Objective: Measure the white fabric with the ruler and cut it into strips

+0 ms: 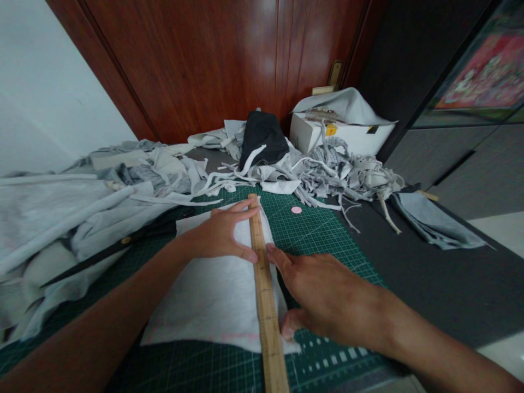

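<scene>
A white piece of cloth (213, 305) lies flat, with a wooden ruler (266, 295) running lengthwise over its right part. Spread across the cloth, my left hand (219, 232) has its fingertips and thumb on the ruler's left side. My right hand (321, 295) rests along the right edge of the ruler, its index finger and thumb apart and touching the cloth strip there; the other fingers are folded partly out of sight. Beneath everything is a green cutting mat (327, 240) with a printed grid. Black scissors (106, 251) lie left of the cloth on fabric.
White and grey fabric pieces (49, 218) pile up on the left. Fabric strips (323, 180), a black cloth (264, 139) and a white box (356, 136) stand at the back. Folded grey cloth (438, 221) lies right, and a pink disc (296, 209) on the mat.
</scene>
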Demonstrator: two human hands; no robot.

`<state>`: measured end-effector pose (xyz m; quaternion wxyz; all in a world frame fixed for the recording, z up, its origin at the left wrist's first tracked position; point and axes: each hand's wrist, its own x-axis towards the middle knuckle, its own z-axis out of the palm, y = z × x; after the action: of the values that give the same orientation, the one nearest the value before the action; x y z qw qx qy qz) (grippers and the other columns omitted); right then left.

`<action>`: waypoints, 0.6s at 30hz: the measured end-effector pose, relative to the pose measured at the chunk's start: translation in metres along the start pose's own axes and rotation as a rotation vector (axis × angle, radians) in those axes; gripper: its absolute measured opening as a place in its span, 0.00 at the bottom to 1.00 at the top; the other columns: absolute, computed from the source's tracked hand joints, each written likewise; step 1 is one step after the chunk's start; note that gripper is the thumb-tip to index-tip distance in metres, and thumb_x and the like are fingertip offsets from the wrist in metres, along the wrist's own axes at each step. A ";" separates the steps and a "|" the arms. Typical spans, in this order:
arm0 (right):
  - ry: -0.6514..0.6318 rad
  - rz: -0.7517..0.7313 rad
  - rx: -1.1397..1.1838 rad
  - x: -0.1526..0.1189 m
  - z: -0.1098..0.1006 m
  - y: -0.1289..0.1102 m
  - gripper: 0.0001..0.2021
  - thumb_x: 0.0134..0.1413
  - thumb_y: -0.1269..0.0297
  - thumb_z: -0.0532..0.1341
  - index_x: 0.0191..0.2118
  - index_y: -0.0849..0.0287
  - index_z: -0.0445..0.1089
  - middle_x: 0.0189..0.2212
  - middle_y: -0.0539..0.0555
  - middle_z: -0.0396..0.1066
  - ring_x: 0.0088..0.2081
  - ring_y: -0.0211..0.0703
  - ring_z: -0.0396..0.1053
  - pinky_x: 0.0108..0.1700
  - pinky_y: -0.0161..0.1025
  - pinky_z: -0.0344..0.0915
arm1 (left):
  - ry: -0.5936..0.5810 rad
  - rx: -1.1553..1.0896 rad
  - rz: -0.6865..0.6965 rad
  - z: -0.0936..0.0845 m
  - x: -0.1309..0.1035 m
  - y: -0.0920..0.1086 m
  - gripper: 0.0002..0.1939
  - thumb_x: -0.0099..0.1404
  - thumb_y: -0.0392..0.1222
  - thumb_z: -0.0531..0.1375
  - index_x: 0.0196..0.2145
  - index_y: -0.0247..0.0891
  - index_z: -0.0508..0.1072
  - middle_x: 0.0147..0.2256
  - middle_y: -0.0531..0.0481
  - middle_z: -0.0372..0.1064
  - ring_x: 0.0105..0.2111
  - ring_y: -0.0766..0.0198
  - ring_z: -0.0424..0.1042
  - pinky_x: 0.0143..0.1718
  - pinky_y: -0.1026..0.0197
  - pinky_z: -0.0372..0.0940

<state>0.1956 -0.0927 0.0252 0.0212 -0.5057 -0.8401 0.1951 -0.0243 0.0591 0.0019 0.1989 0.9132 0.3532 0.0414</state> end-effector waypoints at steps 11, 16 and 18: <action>-0.012 -0.001 -0.022 0.000 -0.001 -0.004 0.53 0.45 0.60 0.80 0.72 0.74 0.58 0.51 0.74 0.79 0.49 0.70 0.80 0.44 0.51 0.75 | -0.007 0.031 -0.018 0.000 -0.001 0.003 0.65 0.49 0.73 0.71 0.75 0.41 0.54 0.77 0.37 0.36 0.76 0.36 0.42 0.74 0.38 0.36; 0.008 -0.021 -0.001 -0.002 0.001 -0.001 0.49 0.46 0.59 0.80 0.70 0.69 0.61 0.50 0.70 0.80 0.48 0.69 0.81 0.42 0.50 0.75 | -0.028 0.037 -0.007 -0.001 0.000 0.002 0.65 0.50 0.74 0.70 0.75 0.40 0.52 0.77 0.35 0.33 0.76 0.35 0.40 0.73 0.33 0.36; 0.000 -0.020 0.004 -0.002 0.000 -0.001 0.48 0.46 0.59 0.79 0.70 0.69 0.62 0.49 0.70 0.81 0.47 0.69 0.81 0.42 0.50 0.75 | -0.035 0.040 -0.008 0.000 0.000 0.003 0.65 0.50 0.75 0.70 0.75 0.40 0.53 0.77 0.34 0.32 0.76 0.34 0.41 0.72 0.31 0.36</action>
<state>0.1960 -0.0952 0.0263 0.0241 -0.4974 -0.8446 0.1966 -0.0221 0.0572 0.0036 0.1871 0.9162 0.3538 0.0175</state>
